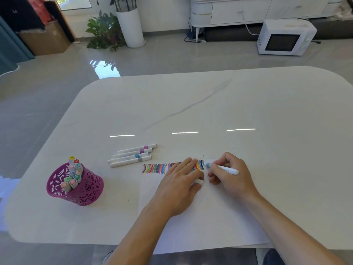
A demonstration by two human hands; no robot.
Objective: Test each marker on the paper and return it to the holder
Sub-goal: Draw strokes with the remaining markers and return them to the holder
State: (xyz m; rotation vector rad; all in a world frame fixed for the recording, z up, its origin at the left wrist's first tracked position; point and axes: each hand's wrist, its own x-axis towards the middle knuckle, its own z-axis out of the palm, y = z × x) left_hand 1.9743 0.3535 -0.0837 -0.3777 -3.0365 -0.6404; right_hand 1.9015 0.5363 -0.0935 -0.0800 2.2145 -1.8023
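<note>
Far left on the pale glossy surface [191, 104] sits the magenta cut-out pen holder [76, 188], stuffed with capped markers. Next come four white markers [131, 156] lying in a row. Then the left hand [179, 180] lies flat, pinning the white paper sheet [200, 217], with what looks like a cap tucked under its thumb. The right hand [229, 173] has its grip closed round the uncapped white teal-tipped marker [219, 167], long axis left-right, tip leftward at the stripes. The holder's well off left, so the left hand's nearer.
</note>
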